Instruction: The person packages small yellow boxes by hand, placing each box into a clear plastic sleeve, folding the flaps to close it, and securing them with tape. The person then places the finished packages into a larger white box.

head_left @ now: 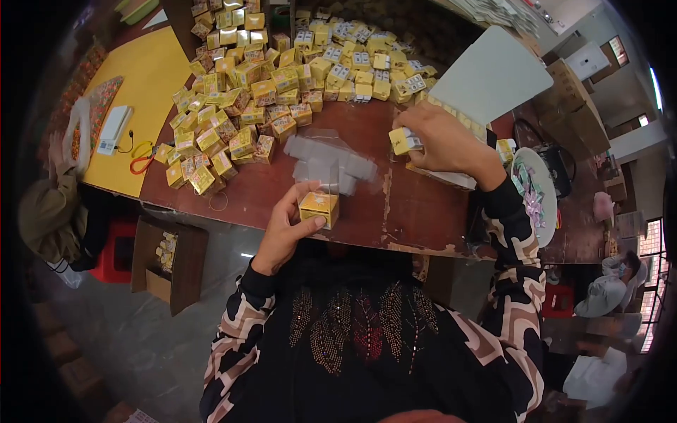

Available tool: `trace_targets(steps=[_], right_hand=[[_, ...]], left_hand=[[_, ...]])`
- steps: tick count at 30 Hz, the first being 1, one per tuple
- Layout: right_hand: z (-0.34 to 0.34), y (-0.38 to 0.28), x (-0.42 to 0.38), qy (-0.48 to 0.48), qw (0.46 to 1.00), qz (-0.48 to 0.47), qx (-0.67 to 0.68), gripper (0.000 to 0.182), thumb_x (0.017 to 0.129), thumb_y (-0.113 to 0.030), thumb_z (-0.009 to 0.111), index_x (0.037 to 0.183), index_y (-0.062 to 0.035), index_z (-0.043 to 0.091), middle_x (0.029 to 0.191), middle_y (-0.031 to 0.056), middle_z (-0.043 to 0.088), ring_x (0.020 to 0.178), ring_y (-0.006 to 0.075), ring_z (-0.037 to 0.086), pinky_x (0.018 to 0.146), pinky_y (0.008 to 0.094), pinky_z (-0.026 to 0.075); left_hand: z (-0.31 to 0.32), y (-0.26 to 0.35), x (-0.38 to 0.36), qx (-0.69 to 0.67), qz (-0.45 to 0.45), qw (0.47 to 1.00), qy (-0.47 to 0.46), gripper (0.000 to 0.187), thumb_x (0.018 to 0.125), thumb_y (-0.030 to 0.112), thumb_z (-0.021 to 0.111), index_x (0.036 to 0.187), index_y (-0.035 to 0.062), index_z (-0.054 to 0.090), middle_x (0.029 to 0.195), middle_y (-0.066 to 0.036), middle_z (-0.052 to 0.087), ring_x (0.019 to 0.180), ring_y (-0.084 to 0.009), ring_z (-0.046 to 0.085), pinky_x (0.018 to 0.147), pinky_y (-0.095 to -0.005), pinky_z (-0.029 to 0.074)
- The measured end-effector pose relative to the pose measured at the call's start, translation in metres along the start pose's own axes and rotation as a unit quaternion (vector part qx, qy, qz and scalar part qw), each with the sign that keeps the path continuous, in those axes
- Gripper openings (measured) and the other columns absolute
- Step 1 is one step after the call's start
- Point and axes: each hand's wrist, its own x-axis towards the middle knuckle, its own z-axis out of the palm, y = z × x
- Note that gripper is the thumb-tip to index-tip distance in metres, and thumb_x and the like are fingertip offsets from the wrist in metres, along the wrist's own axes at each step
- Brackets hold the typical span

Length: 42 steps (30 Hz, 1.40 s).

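My left hand is closed round a small yellow box near the table's front edge; a clear plastic piece stands up from its top. My right hand pinches a small yellow block with a white part, held over the right side of the table. Under and behind that hand lies an open white box with yellow pieces along its inside, its white lid raised. Flat clear plastic sleeves lie between my hands.
Piled yellow boxes cover the table's left, and yellow-and-white blocks its back. A white bowl of wrapped pieces stands at right. Orange-handled scissors and a white scale lie left. An open carton stands on the floor.
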Motion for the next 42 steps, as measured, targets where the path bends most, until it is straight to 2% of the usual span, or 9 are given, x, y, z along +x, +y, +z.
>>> trace_targets(steps=[4,9,15,22,28,31,35,40,42], right_hand=[[-0.016,-0.019,-0.005,0.041,0.992,0.031,0.115,0.036,0.071,-0.004,0.07,0.104,-0.003,0.059,0.099,0.0134,0.063,0.096,0.0326,0.06,0.085,0.0374,0.049],[-0.025,-0.036,-0.011,0.032,0.943,0.083,0.321,0.043,0.072,-0.002,0.072,0.113,-0.0036,0.059,0.115,0.0071,0.062,0.108,0.0181,0.059,0.097,0.0307,0.045],[-0.019,-0.044,-0.003,0.071,0.918,-0.025,0.39,0.047,0.068,-0.001,0.071,0.114,-0.0031,0.06,0.133,0.0124,0.056,0.124,0.0222,0.053,0.105,0.0346,0.041],[-0.018,-0.047,0.004,-0.014,0.921,-0.008,0.388,0.041,0.068,-0.006,0.072,0.109,-0.0055,0.066,0.144,0.0129,0.05,0.129,0.0259,0.05,0.107,0.0381,0.039],[-0.006,-0.044,0.002,-0.079,0.916,-0.071,0.387,0.053,0.075,-0.013,0.077,0.126,-0.0086,0.064,0.145,0.0152,0.049,0.133,0.0268,0.048,0.106,0.0396,0.041],[0.003,-0.062,-0.011,0.018,0.929,-0.015,0.368,0.067,0.078,-0.02,0.079,0.14,-0.0094,0.053,0.145,0.0149,0.05,0.128,0.027,0.053,0.106,0.0394,0.043],[0.056,-0.091,-0.045,0.141,0.859,0.118,0.477,0.074,0.079,-0.014,0.081,0.144,-0.0069,0.046,0.137,0.0135,0.056,0.118,0.023,0.061,0.098,0.0361,0.05],[0.112,-0.133,-0.067,0.276,0.703,0.202,0.624,0.058,0.086,-0.01,0.072,0.138,-0.0029,0.048,0.126,0.0143,0.059,0.111,0.0202,0.063,0.094,0.0324,0.052],[0.121,-0.142,-0.08,0.268,0.689,0.226,0.635,0.054,0.087,-0.008,0.07,0.137,-0.0031,0.049,0.125,0.0127,0.059,0.111,0.0195,0.062,0.095,0.032,0.051]], left_hand=[[0.013,0.011,0.001,0.015,0.037,0.999,0.003,0.068,0.085,0.007,0.072,0.145,0.0052,0.04,0.125,-0.006,0.057,0.111,-0.0133,0.058,0.094,-0.0267,0.048],[0.01,0.014,0.003,0.033,0.031,0.999,-0.006,0.068,0.086,0.007,0.071,0.146,0.0051,0.04,0.125,-0.005,0.057,0.112,-0.0128,0.057,0.093,-0.0266,0.048],[0.018,0.012,0.004,0.084,-0.014,0.995,-0.058,0.067,0.089,0.006,0.072,0.147,0.0039,0.039,0.127,-0.007,0.057,0.114,-0.014,0.058,0.094,-0.0273,0.048],[0.023,0.015,0.003,0.055,0.004,0.992,-0.114,0.071,0.087,0.003,0.073,0.148,0.0016,0.038,0.13,-0.008,0.058,0.118,-0.0164,0.058,0.099,-0.0294,0.047],[0.031,0.015,0.004,0.044,0.018,0.993,-0.11,0.075,0.087,0.003,0.073,0.149,0.0025,0.033,0.13,-0.009,0.057,0.116,-0.0174,0.06,0.097,-0.0304,0.049],[0.04,0.013,0.002,0.05,0.049,0.996,-0.058,0.079,0.087,0.004,0.073,0.152,0.0047,0.028,0.13,-0.009,0.054,0.114,-0.0182,0.061,0.095,-0.031,0.05],[0.051,0.004,-0.001,0.053,0.103,0.993,0.002,0.082,0.087,0.004,0.073,0.154,0.0095,0.026,0.131,-0.009,0.05,0.11,-0.018,0.062,0.09,-0.0303,0.052],[0.059,-0.01,-0.006,0.089,0.029,0.995,-0.037,0.079,0.088,0.005,0.073,0.154,0.0126,0.028,0.13,-0.009,0.049,0.106,-0.0159,0.063,0.088,-0.0287,0.052],[0.056,-0.022,-0.007,0.087,0.004,0.995,-0.054,0.076,0.089,0.006,0.073,0.153,0.0131,0.031,0.13,-0.008,0.05,0.106,-0.0154,0.062,0.089,-0.0285,0.052]])
